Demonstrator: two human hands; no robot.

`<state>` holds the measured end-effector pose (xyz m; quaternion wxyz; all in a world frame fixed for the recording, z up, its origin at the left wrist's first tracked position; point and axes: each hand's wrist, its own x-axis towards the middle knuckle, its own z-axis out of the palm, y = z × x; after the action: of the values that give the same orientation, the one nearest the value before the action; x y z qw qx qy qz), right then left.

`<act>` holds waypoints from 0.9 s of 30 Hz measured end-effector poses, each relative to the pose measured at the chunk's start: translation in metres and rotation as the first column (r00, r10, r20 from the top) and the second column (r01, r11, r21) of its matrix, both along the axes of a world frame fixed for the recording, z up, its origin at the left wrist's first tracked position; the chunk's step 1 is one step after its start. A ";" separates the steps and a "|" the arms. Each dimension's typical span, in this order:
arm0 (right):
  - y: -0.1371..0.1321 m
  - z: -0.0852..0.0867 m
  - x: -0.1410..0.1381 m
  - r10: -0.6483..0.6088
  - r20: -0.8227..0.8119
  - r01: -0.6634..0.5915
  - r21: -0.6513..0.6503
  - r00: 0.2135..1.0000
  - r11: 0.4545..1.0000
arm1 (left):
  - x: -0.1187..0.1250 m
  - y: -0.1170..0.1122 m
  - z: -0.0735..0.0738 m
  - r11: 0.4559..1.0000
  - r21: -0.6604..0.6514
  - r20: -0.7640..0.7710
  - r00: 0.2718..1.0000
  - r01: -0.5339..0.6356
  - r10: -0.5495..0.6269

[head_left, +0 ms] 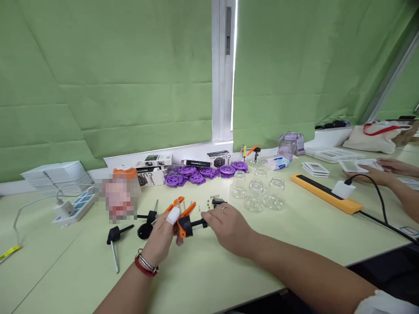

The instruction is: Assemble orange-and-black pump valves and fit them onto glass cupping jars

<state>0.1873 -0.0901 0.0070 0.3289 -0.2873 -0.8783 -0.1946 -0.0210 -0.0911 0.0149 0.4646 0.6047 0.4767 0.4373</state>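
Note:
My left hand (163, 231), with a white wrap on one finger, is closed around a part with a black body and an orange lever (186, 224), which looks like a pump head. My right hand (229, 224) pinches the black stem end of the same part, its fingertips partly hiding it. Just left of my left hand lie black parts with rods (114, 235) and a round black piece (144, 230). Another orange lever (175, 203) shows behind my left fingers. Beyond my right hand are small springs (215, 197), tiny brass-coloured bits (208, 204) and a black piece (218, 202).
Several clear jars (255, 189) stand beyond my right hand. Purple wheel-like parts (198, 174) and boxes (150, 176) line the back. An orange power strip (324, 194) lies right; a white one (75, 209) lies left. A co-worker's hands (376, 172) hold white frames.

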 end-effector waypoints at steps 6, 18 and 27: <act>0.009 0.046 0.016 -0.038 -0.204 -0.148 -0.815 0.978 0.561 | -0.007 -0.001 0.001 0.862 0.486 -0.115 0.968 -0.143 0.225; 0.056 -0.049 -0.012 -0.364 -0.455 -0.299 -0.862 0.812 0.410 | 0.015 0.021 -0.036 0.993 -0.095 -0.106 0.993 -0.068 0.058; 0.052 -0.064 -0.003 -0.347 -0.432 -0.297 -0.877 0.833 0.378 | 0.010 0.027 -0.046 0.999 0.020 -0.279 0.959 -0.045 0.049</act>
<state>0.1842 -0.0380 -0.0565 0.3465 -0.4773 -0.6924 0.4157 -0.0106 -0.0645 -0.0314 0.3779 0.6521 0.5487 0.3617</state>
